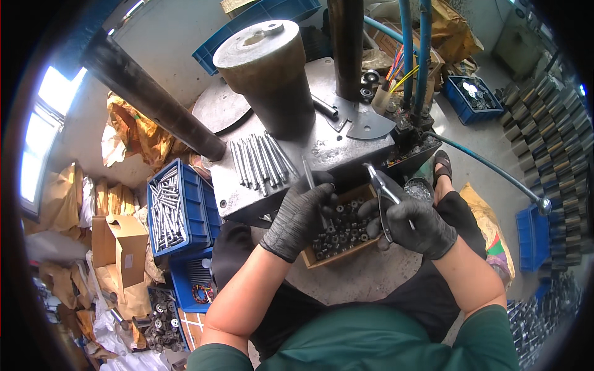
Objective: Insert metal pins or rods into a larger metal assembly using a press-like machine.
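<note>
Head view is showing the left hand [294,217], in a dark grey glove, gripping a slim silver metal rod [307,172] with its fingers closed, the rod's upper end pointing upward; the right hand [428,226], gloved alike, is curling partly closed around a silver plier-like metal tool [375,177]; below both, an open wooden box [340,256] is holding small dark metal parts [346,237]; several silver rods [260,162] are lying on a grey steel machine bed [237,201]; farther left, a blue plastic crate [196,207] is holding more rods.
</note>
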Demonstrator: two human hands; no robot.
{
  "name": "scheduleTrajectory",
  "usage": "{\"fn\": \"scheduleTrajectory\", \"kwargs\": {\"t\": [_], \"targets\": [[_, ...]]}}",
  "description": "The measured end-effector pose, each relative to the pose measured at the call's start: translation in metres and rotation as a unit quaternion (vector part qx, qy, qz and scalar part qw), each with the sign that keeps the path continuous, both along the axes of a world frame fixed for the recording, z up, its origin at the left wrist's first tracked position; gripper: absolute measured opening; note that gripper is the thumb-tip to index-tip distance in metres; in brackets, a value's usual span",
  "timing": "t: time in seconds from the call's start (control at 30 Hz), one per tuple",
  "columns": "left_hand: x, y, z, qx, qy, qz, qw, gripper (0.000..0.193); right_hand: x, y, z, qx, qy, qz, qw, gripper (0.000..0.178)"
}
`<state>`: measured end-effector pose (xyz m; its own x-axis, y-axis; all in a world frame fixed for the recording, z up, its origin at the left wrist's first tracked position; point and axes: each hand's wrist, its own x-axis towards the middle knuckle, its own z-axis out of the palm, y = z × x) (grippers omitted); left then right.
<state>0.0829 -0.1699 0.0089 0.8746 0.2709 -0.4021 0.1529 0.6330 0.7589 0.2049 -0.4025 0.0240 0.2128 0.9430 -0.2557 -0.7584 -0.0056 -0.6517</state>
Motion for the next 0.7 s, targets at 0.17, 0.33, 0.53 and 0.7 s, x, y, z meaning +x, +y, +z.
{"fn": "scheduleTrajectory", "kwargs": {"t": [0.17,0.33,0.53,0.7], "targets": [[-0.004,-0.001,-0.007,0.048,0.041,-0.017,0.998,0.011,-0.011,0.010,0.003,-0.110,-0.556,-0.087,0.819,0.088],[-0.006,0.007,-0.013,0.022,0.057,0.004,0.998,0.010,-0.010,0.029,-0.005,-0.102,-0.752,-0.138,0.637,0.072],[-0.001,0.007,-0.019,0.008,0.023,0.040,0.999,0.007,-0.015,0.034,-0.015,-0.059,-0.844,-0.150,0.511,0.064],[-0.002,0.010,-0.027,-0.011,-0.010,0.038,0.999,0.005,-0.019,0.037,-0.014,-0.073,-0.839,-0.145,0.519,0.062]]}}
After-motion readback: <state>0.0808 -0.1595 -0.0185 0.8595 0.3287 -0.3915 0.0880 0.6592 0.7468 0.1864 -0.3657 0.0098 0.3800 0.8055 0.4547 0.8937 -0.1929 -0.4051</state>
